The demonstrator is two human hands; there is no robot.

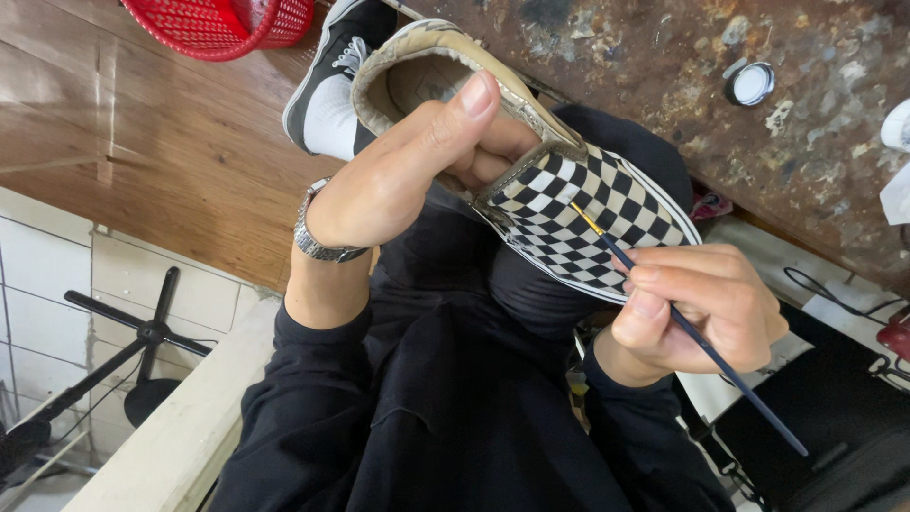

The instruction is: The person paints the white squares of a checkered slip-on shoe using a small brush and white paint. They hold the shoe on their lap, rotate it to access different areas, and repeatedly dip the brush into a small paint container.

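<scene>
Checkered black-and-white slip-on shoe sits frame centre, held up over our lap. Our left hand grips it at the heel opening w/ thumb laid across the collar and fingers tucked inside, so a firm grasp, not loose. Right hand, at 4 o'clock from the shoe, pinches a thin dark-handled paintbrush pencil-style; yellow tip touches the checker upper near the elastic gore.

Progress, our read: brush work is in mid-go. Checker squares look crisp across most of the upper we can see, but we can't tell which squares are freshly painted vs. original, so done/left split is unclear. Beige inner lining and collar look scuffed and dirty, apparently untouched. Sole side is hidden.

Round about: a second black-and-white sneaker lies at 11 o'clock from the shoe on the wooden floor, red plastic basket beyond it at frame top. Small round white-lidded pot at 2 o'clock on the paint-stained worktop, well apart from the brush. Metal wristwatch on the left wrist. Black stand legs at 8 o'clock.
</scene>
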